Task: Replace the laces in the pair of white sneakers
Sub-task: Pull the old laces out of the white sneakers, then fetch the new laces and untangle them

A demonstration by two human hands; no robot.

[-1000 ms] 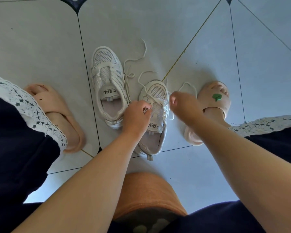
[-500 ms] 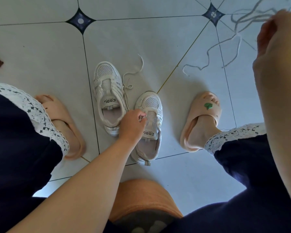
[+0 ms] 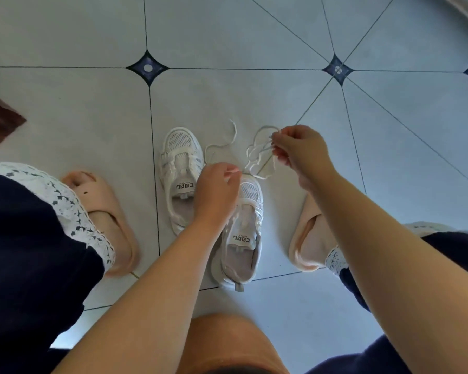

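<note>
White lace (image 3: 260, 157), bunched centre-right of frame just above the nearer sneaker (image 3: 245, 238), looks light, limp & tangle-prone, so the right hand (image 3: 301, 155) pinching its loops should prob. regrip near an end; left hand (image 3: 216, 188) curled over the toe, grip unclear.

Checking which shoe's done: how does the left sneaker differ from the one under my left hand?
The left sneaker has lacing across its front, a loose end trailing on the floor; the right sneaker shows a bare tongue, no lace visible. The left sneaker lies farther off, uncovered; the right sneaker is nearer, its toe partly hidden by the left hand. Both are white with mesh toes and matching tongue labels, toes pointing away.
</note>
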